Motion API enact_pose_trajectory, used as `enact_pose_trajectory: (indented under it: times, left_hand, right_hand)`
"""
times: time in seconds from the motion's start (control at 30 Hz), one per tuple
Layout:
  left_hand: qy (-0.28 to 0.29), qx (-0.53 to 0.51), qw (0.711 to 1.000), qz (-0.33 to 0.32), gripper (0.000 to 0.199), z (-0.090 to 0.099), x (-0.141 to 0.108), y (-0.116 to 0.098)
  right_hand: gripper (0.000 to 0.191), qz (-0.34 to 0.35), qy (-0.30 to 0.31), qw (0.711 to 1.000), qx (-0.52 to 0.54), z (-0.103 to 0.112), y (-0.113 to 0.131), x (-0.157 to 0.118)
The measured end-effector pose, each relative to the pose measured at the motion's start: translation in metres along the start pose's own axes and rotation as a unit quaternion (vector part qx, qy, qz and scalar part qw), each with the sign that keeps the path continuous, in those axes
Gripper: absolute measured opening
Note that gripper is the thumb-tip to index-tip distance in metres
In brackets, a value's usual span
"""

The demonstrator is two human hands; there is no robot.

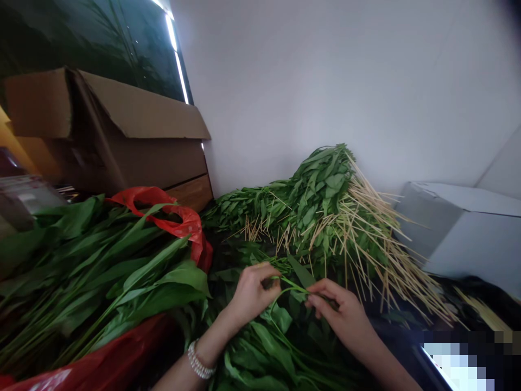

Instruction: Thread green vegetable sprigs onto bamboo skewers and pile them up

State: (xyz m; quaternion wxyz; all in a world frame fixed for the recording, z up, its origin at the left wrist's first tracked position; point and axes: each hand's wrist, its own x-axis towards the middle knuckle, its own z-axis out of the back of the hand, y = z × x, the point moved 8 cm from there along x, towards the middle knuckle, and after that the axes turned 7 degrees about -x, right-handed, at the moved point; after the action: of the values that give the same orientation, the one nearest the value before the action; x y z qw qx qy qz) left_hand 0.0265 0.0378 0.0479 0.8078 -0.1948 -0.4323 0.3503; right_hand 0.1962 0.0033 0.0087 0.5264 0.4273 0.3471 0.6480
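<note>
My left hand point(256, 288), with a beaded bracelet point(199, 361) at the wrist, pinches a green leaf stem point(291, 286). On the same stem, a little to the right, the fingertips of my right hand point(336, 304) are closed. A long narrow leaf point(301, 271) rises between the two hands, and a thin stem curves down below them. Under my hands lies a heap of loose green leaves point(264, 347). Behind them is a pile of leaf bundles point(321, 184) threaded on thin wooden sticks point(378, 233).
At left, a red plastic bag point(195, 233) holds many long-stemmed leaves point(154, 282). An open cardboard box point(154, 157) stands behind it. A white box point(472, 233) is at right, against the white wall point(325, 70). A lit, pixelated screen point(459, 364) sits at the lower right.
</note>
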Motion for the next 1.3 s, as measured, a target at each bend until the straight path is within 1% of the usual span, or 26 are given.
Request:
enact_pose_trajectory:
  times: [0.1,0.2,0.27,0.3,0.33,0.4,0.5,0.57,0.63,0.7,0.73,0.8,0.93,1.03,1.13,1.23,1.3]
  left_hand:
    - [-0.072,-0.086,0.99,0.084,0.016,0.018,0.002,0.023]
    - [-0.188,-0.113,0.963,0.154,0.02,0.049,0.001,0.047]
    - [-0.235,-0.116,0.953,0.155,0.023,0.063,0.002,0.051]
    - [-0.239,-0.12,0.953,0.139,0.023,0.065,0.004,0.048]
    - [-0.231,-0.125,0.958,0.117,0.023,0.064,0.006,0.044]
    - [-0.198,-0.152,0.964,0.09,0.023,0.056,0.008,0.036]
    - [-0.134,-0.187,0.968,0.1,0.024,0.037,0.007,0.03]
    - [-0.079,-0.162,0.979,0.09,0.021,0.025,0.005,0.024]
    - [-0.005,-0.112,0.992,0.062,0.018,0.011,0.003,0.015]
    - [0.07,-0.065,0.995,0.033,0.015,-0.001,0.0,0.008]
    - [0.098,-0.047,0.994,0.021,0.015,-0.005,-0.001,0.004]
    - [0.131,-0.02,0.991,-0.002,0.016,-0.01,-0.003,-0.001]
    - [0.168,0.03,0.985,-0.031,0.021,-0.015,-0.005,-0.009]
    - [0.175,0.072,0.981,-0.044,0.024,-0.018,-0.006,-0.011]
    - [0.155,0.083,0.983,-0.047,0.02,-0.016,-0.006,-0.011]
    - [0.128,0.079,0.988,-0.046,0.017,-0.013,-0.005,-0.007]
    - [0.113,0.082,0.989,-0.053,0.016,-0.011,-0.005,-0.006]
  right_hand:
    - [0.021,0.006,-0.01,1.0,-0.015,0.002,-0.002,-0.001]
    - [0.021,0.016,-0.035,0.999,-0.034,0.011,-0.007,0.0]
    - [0.02,0.02,-0.051,0.998,-0.039,0.017,-0.01,0.001]
    - [0.02,0.023,-0.058,0.997,-0.044,0.018,-0.01,0.001]
    - [0.019,0.03,-0.064,0.996,-0.052,0.019,-0.01,0.001]
    - [0.016,0.049,-0.075,0.993,-0.079,0.018,-0.007,0.001]
    - [0.014,0.089,-0.089,0.984,-0.126,0.015,0.0,-0.002]
    - [0.014,0.119,-0.097,0.977,-0.149,0.012,0.006,-0.005]
    - [0.014,0.147,-0.1,0.97,-0.167,0.01,0.01,-0.007]
    - [0.014,0.171,-0.097,0.963,-0.182,0.007,0.014,-0.009]
    - [0.015,0.182,-0.097,0.96,-0.188,0.005,0.016,-0.01]
    - [0.016,0.197,-0.1,0.955,-0.197,0.003,0.018,-0.012]
    - [0.018,0.209,-0.097,0.95,-0.211,0.0,0.019,-0.013]
    - [0.018,0.213,-0.09,0.949,-0.216,-0.002,0.019,-0.012]
    - [0.016,0.208,-0.085,0.953,-0.204,-0.001,0.019,-0.011]
    - [0.015,0.197,-0.079,0.962,-0.171,0.001,0.021,-0.011]
    - [0.012,0.186,-0.064,0.969,-0.147,0.002,0.023,-0.012]
